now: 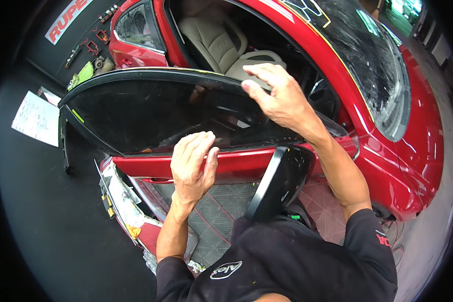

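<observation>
The open door of a red car stretches across the middle, its red panel (236,165) below a dark window glass (151,105) with a black frame. My left hand (192,166) is raised in front of the glass's lower edge, fingers stretched and thumb apart, holding nothing. Farther right, my right hand (282,98) is over the upper right part of the window frame. Its fingers are loosely bent and apart from the thumb, with nothing between them. Whether either hand touches the door cannot be made out. A black side mirror (283,183) sticks out toward my chest.
Behind the door is a beige car seat (214,40). The car's red fender (402,166) and windshield (362,55) lie to the right. A partly masked red and white body part (136,206) stands at lower left. A paper sheet (36,120) hangs at left. Grated floor tiles (216,211) lie below.
</observation>
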`<action>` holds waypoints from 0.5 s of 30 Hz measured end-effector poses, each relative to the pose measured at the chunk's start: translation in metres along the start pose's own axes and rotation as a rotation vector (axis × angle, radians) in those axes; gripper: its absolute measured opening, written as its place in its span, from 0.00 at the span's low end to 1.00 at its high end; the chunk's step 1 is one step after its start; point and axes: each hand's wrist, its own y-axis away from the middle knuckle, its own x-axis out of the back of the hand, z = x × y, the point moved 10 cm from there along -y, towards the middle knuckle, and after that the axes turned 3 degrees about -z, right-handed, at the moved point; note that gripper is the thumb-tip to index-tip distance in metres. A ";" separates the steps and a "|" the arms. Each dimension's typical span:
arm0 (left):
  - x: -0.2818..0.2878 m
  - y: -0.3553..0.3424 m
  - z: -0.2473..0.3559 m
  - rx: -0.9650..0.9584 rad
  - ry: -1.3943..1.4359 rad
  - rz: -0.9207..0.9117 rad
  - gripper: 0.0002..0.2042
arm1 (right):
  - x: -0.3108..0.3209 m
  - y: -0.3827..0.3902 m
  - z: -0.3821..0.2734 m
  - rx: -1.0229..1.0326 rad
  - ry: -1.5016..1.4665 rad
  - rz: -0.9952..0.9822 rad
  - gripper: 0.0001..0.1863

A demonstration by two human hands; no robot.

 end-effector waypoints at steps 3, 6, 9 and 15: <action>-0.011 -0.035 0.004 -0.066 -0.149 -0.012 0.19 | -0.035 -0.011 0.015 0.074 -0.041 -0.119 0.24; -0.015 -0.061 -0.002 0.005 -0.264 0.011 0.19 | -0.051 -0.007 0.039 -0.038 -0.269 -0.169 0.17; -0.002 -0.085 -0.013 0.099 -0.389 0.049 0.18 | -0.047 -0.019 0.053 -0.153 -0.460 -0.242 0.14; -0.022 -0.140 -0.066 0.284 -0.457 -0.209 0.14 | -0.055 -0.033 0.055 0.013 -0.485 -0.316 0.11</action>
